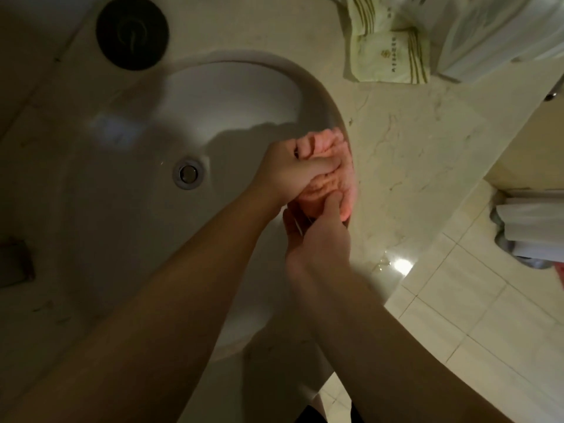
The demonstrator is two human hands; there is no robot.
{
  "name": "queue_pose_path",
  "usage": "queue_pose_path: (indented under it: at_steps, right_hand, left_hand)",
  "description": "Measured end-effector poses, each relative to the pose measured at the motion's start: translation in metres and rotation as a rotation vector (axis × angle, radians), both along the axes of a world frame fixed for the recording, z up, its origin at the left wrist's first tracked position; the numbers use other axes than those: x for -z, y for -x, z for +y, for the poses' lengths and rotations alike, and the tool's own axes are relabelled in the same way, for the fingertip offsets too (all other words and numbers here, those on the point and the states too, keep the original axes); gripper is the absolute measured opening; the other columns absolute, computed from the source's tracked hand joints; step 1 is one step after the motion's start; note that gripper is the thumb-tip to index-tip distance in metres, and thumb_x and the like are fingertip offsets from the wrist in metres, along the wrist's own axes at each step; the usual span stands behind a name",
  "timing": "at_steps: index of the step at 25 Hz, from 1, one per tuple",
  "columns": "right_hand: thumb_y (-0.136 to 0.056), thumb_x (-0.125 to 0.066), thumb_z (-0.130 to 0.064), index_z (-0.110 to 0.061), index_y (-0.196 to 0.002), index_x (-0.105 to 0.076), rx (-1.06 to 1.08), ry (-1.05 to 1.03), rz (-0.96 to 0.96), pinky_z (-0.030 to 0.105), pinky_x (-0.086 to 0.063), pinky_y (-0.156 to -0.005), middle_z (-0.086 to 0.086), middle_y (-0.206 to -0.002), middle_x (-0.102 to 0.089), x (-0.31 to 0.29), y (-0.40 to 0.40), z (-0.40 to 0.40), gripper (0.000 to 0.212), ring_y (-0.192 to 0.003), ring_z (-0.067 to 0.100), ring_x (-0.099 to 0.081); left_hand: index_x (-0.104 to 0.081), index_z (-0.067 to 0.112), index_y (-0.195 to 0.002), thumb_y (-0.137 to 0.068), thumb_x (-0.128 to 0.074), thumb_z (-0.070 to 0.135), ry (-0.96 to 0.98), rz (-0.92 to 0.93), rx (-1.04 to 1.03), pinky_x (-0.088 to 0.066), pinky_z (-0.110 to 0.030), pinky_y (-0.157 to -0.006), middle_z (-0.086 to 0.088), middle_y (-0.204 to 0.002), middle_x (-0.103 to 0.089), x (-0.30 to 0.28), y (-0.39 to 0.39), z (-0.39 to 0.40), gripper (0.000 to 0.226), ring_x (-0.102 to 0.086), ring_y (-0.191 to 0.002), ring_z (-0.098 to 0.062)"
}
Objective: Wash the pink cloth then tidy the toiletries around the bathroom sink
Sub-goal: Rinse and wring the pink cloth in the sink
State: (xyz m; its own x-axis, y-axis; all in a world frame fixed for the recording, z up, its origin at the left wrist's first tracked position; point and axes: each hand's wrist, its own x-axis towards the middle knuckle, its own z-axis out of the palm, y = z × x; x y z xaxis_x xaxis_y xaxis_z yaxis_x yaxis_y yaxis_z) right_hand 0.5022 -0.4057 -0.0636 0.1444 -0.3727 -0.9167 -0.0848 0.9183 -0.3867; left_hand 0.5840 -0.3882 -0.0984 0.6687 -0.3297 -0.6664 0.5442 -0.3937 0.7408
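Between both hands' grip, pink cloth (328, 172)

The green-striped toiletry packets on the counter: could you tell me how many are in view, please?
2: one packet lies flat on the counter beyond the sink; a second packet sits behind it at the frame's top edge, partly cut off. More may be hidden.

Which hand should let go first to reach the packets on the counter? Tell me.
Probably the right hand: it grips the pink cloth on the side nearest the packets. The left hand can keep the cloth over the sink.
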Motion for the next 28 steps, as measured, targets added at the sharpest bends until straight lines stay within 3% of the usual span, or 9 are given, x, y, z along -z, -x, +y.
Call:
queue_pose_path:
  at_steps: [6,9,12,15,18,20,22,26,28]
  right_hand:
    - [-0.098,-0.049,-0.034,-0.024,-0.115,-0.057,-0.181,0.144,-0.003,0.028,-0.057,-0.071,-0.005,-0.097,-0.068,0.007,-0.036,-0.017,0.022,-0.081,0.01,-0.068]
    - [-0.098,-0.049,-0.032,-0.02,-0.108,-0.059,-0.256,0.137,-0.012,0.03,-0.057,-0.069,0.001,-0.097,-0.069,0.01,-0.066,-0.031,0.018,-0.084,0.016,-0.068]
    - [-0.097,-0.051,-0.033,-0.026,-0.089,-0.061,-0.407,0.179,0.028,0.035,-0.058,-0.07,0.003,-0.093,-0.07,0.012,-0.096,-0.037,0.015,-0.083,0.02,-0.069]
    - [-0.094,-0.055,-0.036,-0.024,-0.075,-0.061,-0.494,0.179,0.092,0.036,-0.06,-0.07,0.001,-0.079,-0.07,0.01,-0.113,-0.039,0.022,-0.072,0.019,-0.07]
    - [-0.095,-0.053,-0.035,-0.028,-0.091,-0.065,-0.535,0.199,0.042,0.035,-0.06,-0.07,0.0,-0.089,-0.073,0.011,-0.105,-0.043,0.014,-0.08,0.019,-0.071]
    - [-0.096,-0.051,-0.035,-0.024,-0.11,-0.064,-0.564,0.213,0.025,0.031,-0.057,-0.067,0.001,-0.096,-0.074,0.011,-0.089,-0.049,0.022,-0.081,0.018,-0.072]
    - [-0.097,-0.049,-0.037,-0.02,-0.117,-0.063,-0.584,0.193,0.023,0.026,-0.053,-0.065,0.001,-0.097,-0.074,0.01,-0.074,-0.055,0.03,-0.081,0.016,-0.072]
    - [-0.098,-0.047,-0.036,-0.019,-0.111,-0.065,-0.649,0.245,-0.025,0.031,-0.055,-0.074,0.0,-0.096,-0.074,0.01,-0.07,-0.056,0.028,-0.086,0.015,-0.071]
    - [-0.097,-0.05,-0.033,-0.026,-0.092,-0.069,-0.686,0.318,-0.027,0.035,-0.058,-0.074,-0.003,-0.085,-0.074,0.011,-0.093,-0.05,0.021,-0.081,0.013,-0.071]
  left_hand:
    - [-0.074,0.011,-0.084,-0.072,-0.079,0.023,-0.069,-0.159,-0.165,-0.059,-0.032,-0.076,-0.004,-0.082,-0.074,0.0,-0.025,-0.01,0.018,-0.071,-0.079,-0.013]
    - [-0.072,0.009,-0.081,-0.075,-0.076,0.026,-0.102,-0.153,-0.293,-0.058,-0.028,-0.068,-0.006,-0.076,-0.073,-0.001,-0.044,-0.013,0.019,-0.07,-0.073,-0.014]
    - [-0.071,0.007,-0.089,-0.074,-0.078,0.025,-0.086,-0.094,-0.515,-0.06,-0.036,-0.071,-0.009,-0.083,-0.073,-0.001,-0.059,-0.011,0.025,-0.071,-0.078,-0.019]
    - [-0.072,0.012,-0.09,-0.076,-0.076,0.022,-0.066,-0.082,-0.64,-0.06,-0.028,-0.067,-0.004,-0.083,-0.073,0.0,-0.063,-0.009,0.018,-0.071,-0.075,-0.012]
    - [-0.071,0.012,-0.089,-0.076,-0.076,0.022,-0.074,-0.072,-0.663,-0.06,-0.031,-0.068,-0.004,-0.083,-0.073,-0.003,-0.06,-0.014,0.017,-0.071,-0.076,-0.014]
    - [-0.07,0.01,-0.089,-0.076,-0.076,0.025,-0.106,-0.057,-0.612,-0.06,-0.036,-0.071,-0.006,-0.084,-0.073,-0.005,-0.057,-0.018,0.021,-0.071,-0.078,-0.017]
    - [-0.069,0.007,-0.089,-0.076,-0.076,0.025,-0.113,-0.037,-0.542,-0.059,-0.037,-0.072,-0.008,-0.086,-0.072,-0.006,-0.051,-0.021,0.023,-0.07,-0.079,-0.019]
    - [-0.066,0.005,-0.081,-0.075,-0.077,0.023,-0.11,-0.059,-0.517,-0.057,-0.033,-0.066,-0.008,-0.08,-0.07,-0.006,-0.051,-0.02,0.022,-0.068,-0.072,-0.015]
    - [-0.068,0.005,-0.083,-0.075,-0.077,0.024,-0.128,-0.08,-0.632,-0.056,-0.031,-0.064,-0.008,-0.08,-0.07,-0.003,-0.061,-0.015,0.022,-0.067,-0.071,-0.015]
